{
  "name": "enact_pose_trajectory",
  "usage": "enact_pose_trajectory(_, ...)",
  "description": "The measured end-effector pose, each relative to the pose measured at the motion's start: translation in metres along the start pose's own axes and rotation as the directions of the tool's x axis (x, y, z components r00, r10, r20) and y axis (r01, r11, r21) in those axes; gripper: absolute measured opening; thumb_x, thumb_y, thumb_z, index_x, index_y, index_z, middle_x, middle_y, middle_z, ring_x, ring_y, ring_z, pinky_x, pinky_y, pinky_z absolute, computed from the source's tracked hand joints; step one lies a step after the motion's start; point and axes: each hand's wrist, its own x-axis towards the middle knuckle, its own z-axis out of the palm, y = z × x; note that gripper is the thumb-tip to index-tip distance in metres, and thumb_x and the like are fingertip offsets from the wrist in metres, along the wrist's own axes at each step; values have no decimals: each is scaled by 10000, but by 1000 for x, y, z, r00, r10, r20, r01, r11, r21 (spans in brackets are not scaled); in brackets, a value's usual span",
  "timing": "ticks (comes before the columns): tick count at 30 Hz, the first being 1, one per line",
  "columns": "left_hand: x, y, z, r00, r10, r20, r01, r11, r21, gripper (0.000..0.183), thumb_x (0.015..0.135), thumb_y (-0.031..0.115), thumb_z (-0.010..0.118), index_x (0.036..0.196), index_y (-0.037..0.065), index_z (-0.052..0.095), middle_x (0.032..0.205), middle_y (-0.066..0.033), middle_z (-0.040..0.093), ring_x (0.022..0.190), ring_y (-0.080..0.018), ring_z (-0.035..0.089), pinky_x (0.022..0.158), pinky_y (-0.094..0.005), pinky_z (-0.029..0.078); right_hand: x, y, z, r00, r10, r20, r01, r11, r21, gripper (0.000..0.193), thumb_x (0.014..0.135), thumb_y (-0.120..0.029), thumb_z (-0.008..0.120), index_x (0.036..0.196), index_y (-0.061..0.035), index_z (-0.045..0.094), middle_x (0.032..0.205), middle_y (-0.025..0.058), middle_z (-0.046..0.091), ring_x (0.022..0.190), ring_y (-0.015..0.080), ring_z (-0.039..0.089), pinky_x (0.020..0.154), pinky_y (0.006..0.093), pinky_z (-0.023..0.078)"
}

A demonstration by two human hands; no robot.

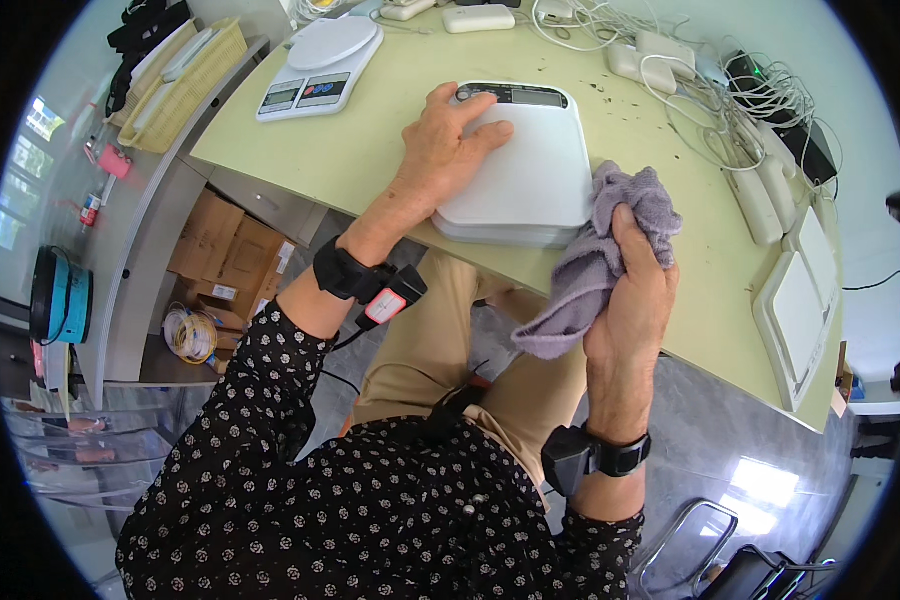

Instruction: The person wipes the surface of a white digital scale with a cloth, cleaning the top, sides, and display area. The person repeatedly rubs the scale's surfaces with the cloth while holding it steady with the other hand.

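Note:
A flat white digital scale [520, 170] with a dark control panel lies at the table's near edge. Its front side shows layered edges; whether several scales are stacked there, I cannot tell. My left hand [445, 145] grips the scale's far left corner, thumb on the white top and one finger across the panel. Bunched in my right hand [630, 300] is a purple-grey cloth [590, 260]. The thumb presses on it, and a loose end hangs over the table edge. The cloth touches the scale's right side.
Another white scale [320, 70] with a round plate stands at the far left. Tangled white cables [710, 110] and white adapters [760, 200] line the far right. A flat white panel [795, 310] lies at the right edge. Cardboard boxes [232, 250] fill the shelf at left.

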Motion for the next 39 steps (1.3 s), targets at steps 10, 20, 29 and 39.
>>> enact_pose_trajectory(10,-6,20,45,946,-128,-298,178,973,145,570,902,367,682,1391,78,634,1498,-306,436,1372,-469,412,1128,-590,279,-1,25,10,969,-226,-100,229,973,10,239,1004,-31,634,1230,34,677,1135,83,710,1014,191,666,905,346,542)
enact_pose_trajectory(20,-13,-4,-62,891,267,368,-393,859,329,882,802,470,859,1568,198,516,1605,-232,381,1418,-417,412,1205,-531,263,84,-27,-24,998,-37,59,37,999,5,266,989,-18,645,1236,79,662,1154,138,722,1004,244,706,876,375,580)
enact_pose_trajectory(29,-16,-20,-20,932,300,203,-348,899,267,780,830,424,853,1520,191,575,1514,-215,439,1367,-383,458,1170,-491,285,81,-25,-16,996,-13,90,21,996,-92,276,972,-8,657,1231,85,673,1139,132,731,1004,226,707,875,356,572)
enact_pose_trajectory(39,-41,23,-11,967,238,92,-252,835,489,744,789,475,862,1432,161,659,1267,-155,554,1175,-314,541,1002,-419,311,29,-23,-19,998,-44,43,47,996,-69,240,980,-33,659,1198,66,679,1124,102,717,986,196,685,866,343,553)
